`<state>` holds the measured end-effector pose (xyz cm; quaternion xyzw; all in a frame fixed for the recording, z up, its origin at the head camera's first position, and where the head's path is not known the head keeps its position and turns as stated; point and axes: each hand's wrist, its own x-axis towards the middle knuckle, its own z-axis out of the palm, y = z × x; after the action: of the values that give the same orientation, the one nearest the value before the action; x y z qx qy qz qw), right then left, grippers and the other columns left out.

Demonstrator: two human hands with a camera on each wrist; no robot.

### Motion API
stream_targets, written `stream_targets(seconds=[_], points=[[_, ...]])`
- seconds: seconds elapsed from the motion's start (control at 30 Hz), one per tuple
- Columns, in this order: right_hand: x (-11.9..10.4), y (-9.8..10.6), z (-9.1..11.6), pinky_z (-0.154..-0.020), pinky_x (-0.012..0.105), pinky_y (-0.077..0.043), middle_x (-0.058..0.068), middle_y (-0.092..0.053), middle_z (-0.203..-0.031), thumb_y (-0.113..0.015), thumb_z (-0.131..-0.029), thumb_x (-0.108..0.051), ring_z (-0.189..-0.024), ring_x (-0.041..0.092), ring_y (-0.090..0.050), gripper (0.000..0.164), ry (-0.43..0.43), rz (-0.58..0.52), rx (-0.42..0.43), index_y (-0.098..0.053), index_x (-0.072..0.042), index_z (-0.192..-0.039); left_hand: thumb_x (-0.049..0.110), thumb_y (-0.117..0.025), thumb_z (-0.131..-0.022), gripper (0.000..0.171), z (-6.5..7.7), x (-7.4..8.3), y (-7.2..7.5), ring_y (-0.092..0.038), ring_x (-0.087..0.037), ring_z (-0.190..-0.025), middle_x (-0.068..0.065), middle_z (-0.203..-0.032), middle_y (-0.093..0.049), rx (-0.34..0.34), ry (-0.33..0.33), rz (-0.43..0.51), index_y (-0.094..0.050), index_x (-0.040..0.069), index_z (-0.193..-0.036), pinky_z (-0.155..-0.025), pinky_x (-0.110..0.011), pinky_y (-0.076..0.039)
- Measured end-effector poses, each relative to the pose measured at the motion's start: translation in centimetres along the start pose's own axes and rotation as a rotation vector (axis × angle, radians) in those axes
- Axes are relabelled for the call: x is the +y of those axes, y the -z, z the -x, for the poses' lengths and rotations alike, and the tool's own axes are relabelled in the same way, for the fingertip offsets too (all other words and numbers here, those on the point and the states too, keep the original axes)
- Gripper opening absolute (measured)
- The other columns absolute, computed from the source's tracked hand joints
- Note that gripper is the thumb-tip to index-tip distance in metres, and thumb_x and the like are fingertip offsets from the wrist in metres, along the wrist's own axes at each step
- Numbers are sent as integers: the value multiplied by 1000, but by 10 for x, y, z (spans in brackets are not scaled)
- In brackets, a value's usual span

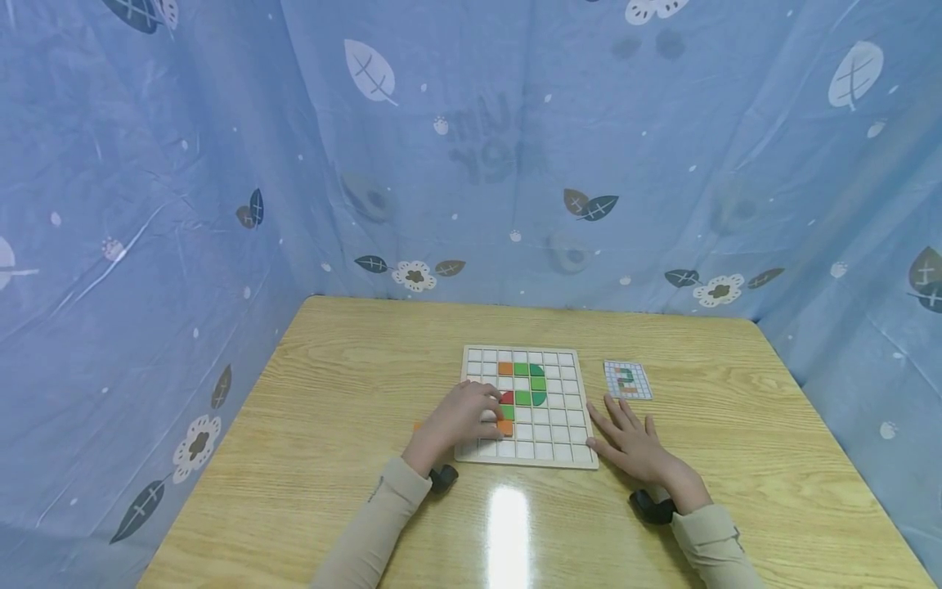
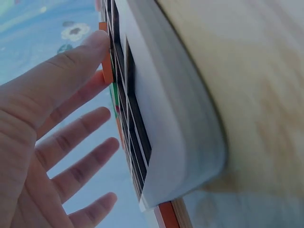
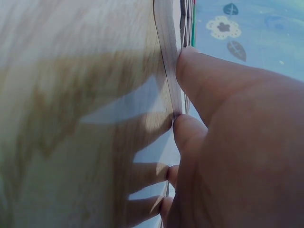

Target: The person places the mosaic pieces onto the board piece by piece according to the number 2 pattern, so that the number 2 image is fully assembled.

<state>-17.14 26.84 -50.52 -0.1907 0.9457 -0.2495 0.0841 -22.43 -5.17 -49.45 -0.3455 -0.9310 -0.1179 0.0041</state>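
Note:
A white gridded board [image 1: 543,451] with a pale wooden rim lies on the table. Colored tiles on it trace a 2-like figure: green tiles [image 1: 522,397], a red rounded tile [image 1: 507,398] and an orange tile [image 1: 505,369] at the top. Over the board's left part, my left hand [image 1: 458,413] pinches an orange square tile [image 2: 108,71] between thumb and index finger, at the figure's lower end; its other fingers spread apart. My right hand [image 1: 634,446] lies with fingers spread, its thumb [image 3: 190,64] and another fingertip touching the board's right edge.
A small card [image 1: 628,380] with a colored 2 on a grid lies right of the board. A bit of orange [image 1: 417,426] shows beside the left forearm. Blue patterned curtains [image 1: 471,164] enclose the wooden table [image 1: 368,343] at the back and sides.

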Motion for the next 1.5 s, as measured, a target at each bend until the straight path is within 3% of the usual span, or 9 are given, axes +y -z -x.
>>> stream_targets(seconds=[0.47, 0.8, 1.07, 1.5], points=[[2, -1, -2, -98, 74, 7, 24, -9, -152, -47, -95, -39, -138, 47, 1, 63, 2, -2, 6, -26, -10, -147, 47, -72, -75, 22, -1, 3, 0, -52, -15, -116, 9, -120, -60, 6, 4, -1, -72, 31, -91, -107, -44, -34], [2, -2, -3, -98, 74, 7, 24, -9, -152, -47, -95, -39, -138, 47, 1, 63, 1, 1, -2, -25, -10, -147, 42, -71, -77, 22, 3, 0, 9, -54, -14, -113, 5, -119, -62, 0, -9, 28, -73, 27, -94, -102, -40, -38], [4, -3, -2, -99, 73, 7, 24, -9, -153, -47, -95, -39, -138, 47, 0, 63, 1, -1, 2, -25, -12, -147, 39, -72, -78, 25, 13, -8, 18, -53, -17, -116, 2, -121, -61, 16, 25, 52, -73, 22, -97, -106, -40, -35], [3, -2, -1, -99, 73, 7, 24, -9, -153, -47, -95, -39, -138, 47, 0, 63, 5, 6, 0, -25, -11, -147, 30, -75, -77, 23, 35, -30, 26, -53, -25, -115, -4, -121, -61, 90, 70, 126, -73, 15, -95, -103, -43, -38]])
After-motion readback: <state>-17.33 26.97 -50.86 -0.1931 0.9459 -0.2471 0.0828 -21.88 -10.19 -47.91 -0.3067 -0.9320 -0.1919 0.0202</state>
